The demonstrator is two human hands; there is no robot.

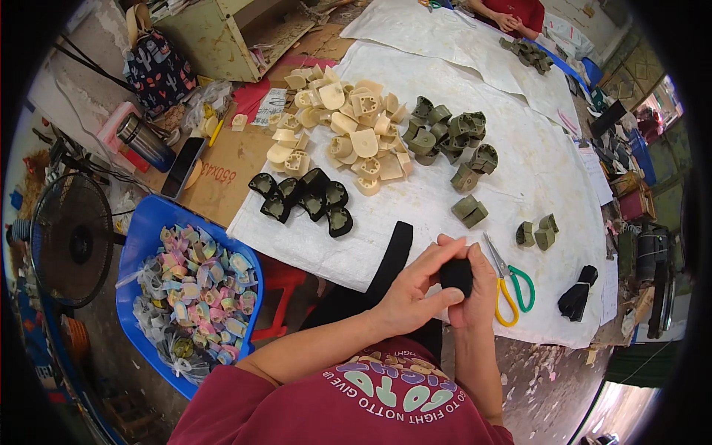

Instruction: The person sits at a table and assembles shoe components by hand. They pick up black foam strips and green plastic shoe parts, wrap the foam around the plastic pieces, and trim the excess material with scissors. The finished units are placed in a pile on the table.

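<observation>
Fan (80,243): round and dark, at nine o'clock, reading my clock from the black piece (456,276) I'm holding.
Blue tub (152,211): around nine too, heaped with pastel pieces (215,285) and some clear plastic bags.
Metal flask (144,141): toward ten o'clock, near a phone (183,167).
Black-rimmed pieces (313,182): clustered at ten o'clock on the white sheet (512,182), olive green showing inside.
Cream pieces (363,141): a big loose heap at eleven.
Black strip (393,252): between nine and ten, just beside my left hand (415,289); its far end lies on the sheet, the rest runs down past the near edge.
Left-hand fingers: laid close together over the far side of the black piece, thumb pressed against its near side.
Olive pieces (449,137): heaped at twelve, a couple set nearer me.
Black piece: between my two hands, by the table's near edge.
Right hand (477,297): closed around the piece's right side; its fingers are partly hidden, so I can't tell how they're spaced.
Scissors (506,270): at three, just beside my right hand, yellow and green handles, tips toward eleven.
Co-worker's hands (508,21): far off, between twelve and one.
Two olive pieces (546,236): at two.
Black bundle (575,295): at three, beyond the scissors.
</observation>
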